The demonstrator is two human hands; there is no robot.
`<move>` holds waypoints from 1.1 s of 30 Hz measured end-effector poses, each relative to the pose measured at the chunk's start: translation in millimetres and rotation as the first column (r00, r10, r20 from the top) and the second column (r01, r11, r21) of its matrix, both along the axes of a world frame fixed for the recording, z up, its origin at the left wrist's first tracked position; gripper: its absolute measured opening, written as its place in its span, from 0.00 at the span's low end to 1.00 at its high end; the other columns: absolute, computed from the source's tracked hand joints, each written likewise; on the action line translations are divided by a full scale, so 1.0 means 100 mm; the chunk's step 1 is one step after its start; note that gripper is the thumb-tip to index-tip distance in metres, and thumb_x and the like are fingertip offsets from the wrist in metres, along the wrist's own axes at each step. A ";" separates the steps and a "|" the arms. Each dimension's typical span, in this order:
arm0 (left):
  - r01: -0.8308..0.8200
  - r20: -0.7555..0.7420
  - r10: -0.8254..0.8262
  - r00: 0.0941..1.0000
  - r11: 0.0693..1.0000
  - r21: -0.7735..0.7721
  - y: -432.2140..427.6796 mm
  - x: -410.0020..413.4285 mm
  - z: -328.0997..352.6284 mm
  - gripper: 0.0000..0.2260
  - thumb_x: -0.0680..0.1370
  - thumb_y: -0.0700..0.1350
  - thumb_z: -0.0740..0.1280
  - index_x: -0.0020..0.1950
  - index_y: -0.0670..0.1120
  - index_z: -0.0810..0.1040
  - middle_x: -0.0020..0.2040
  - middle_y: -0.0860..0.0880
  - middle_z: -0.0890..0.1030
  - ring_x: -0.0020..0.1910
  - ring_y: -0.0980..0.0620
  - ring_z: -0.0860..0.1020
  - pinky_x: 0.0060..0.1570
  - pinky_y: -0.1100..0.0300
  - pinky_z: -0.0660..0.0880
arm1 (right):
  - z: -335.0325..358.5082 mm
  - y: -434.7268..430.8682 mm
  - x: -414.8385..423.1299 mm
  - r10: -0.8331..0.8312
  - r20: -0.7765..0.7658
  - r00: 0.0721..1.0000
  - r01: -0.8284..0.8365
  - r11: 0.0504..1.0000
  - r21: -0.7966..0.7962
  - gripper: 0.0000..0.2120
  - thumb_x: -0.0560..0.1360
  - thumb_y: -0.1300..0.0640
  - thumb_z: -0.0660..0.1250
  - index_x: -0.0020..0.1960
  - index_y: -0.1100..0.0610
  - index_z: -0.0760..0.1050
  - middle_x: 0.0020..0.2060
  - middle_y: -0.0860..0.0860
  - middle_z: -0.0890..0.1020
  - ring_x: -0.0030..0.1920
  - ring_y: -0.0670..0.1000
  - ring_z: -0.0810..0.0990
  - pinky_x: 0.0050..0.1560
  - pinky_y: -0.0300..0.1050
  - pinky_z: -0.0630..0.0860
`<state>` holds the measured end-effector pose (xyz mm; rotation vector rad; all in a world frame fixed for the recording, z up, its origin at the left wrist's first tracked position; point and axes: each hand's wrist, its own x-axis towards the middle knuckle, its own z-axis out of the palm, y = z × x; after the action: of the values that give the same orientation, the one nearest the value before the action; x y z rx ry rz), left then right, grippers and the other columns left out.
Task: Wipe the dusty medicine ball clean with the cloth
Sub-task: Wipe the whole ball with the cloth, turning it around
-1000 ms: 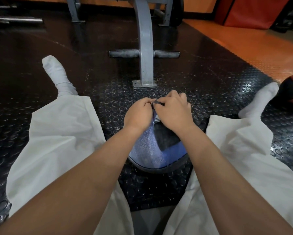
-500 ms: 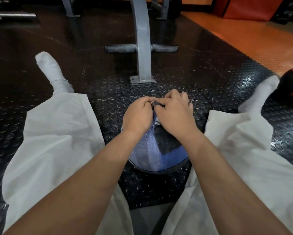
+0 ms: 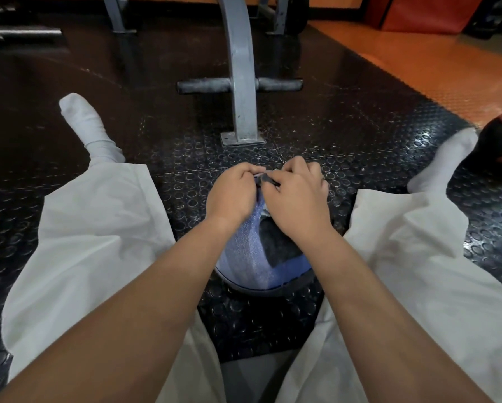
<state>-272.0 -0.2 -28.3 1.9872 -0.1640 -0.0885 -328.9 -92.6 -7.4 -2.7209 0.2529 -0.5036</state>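
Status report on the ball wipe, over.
Left hand and right hand pinch cloth atop ball. Cloth drapes ball's near side. Ball on mat. Frame post ahead, apart.

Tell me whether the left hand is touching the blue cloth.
Touching. The head view shows the left hand resting on the blue cloth draped over the medicine ball, its fingers curled round the cloth's top edge.

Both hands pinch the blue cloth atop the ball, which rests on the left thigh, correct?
No. The head view shows the ball on the floor between the legs, not on a thigh. The left hand and right hand do pinch the cloth atop it.
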 end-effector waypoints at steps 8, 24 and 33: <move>-0.007 0.000 0.007 1.000 0.999 0.035 0.01 0.10 0.00 0.19 0.81 0.40 0.52 0.55 0.54 0.81 0.46 0.61 0.78 0.38 0.63 0.73 0.45 0.62 0.71 | -0.27 0.01 -0.29 -0.056 0.251 0.966 0.043 0.998 0.054 0.12 0.74 0.53 0.63 0.48 0.54 0.84 0.43 0.53 0.74 0.46 0.58 0.70 0.47 0.56 0.71; 0.021 -0.041 -0.020 0.999 0.999 0.028 -0.01 0.23 0.07 0.17 0.78 0.38 0.55 0.47 0.53 0.82 0.48 0.52 0.83 0.51 0.48 0.80 0.58 0.48 0.75 | -0.36 0.05 -0.19 -0.010 0.280 0.960 0.012 1.000 -0.006 0.17 0.74 0.50 0.58 0.56 0.50 0.81 0.53 0.53 0.76 0.56 0.54 0.68 0.53 0.53 0.68; 0.113 -0.025 -0.111 0.993 0.992 0.063 -0.11 0.21 0.08 0.17 0.76 0.37 0.57 0.44 0.54 0.81 0.44 0.54 0.82 0.46 0.52 0.79 0.47 0.55 0.75 | -0.17 -0.02 -0.01 -0.050 0.147 0.988 0.044 0.998 0.042 0.15 0.78 0.54 0.58 0.55 0.54 0.82 0.57 0.51 0.77 0.64 0.57 0.68 0.59 0.57 0.68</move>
<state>-251.5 -11.5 -20.8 2.0403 -0.2616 -0.1896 -330.2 -94.5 -24.6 -2.6292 0.2854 -0.7037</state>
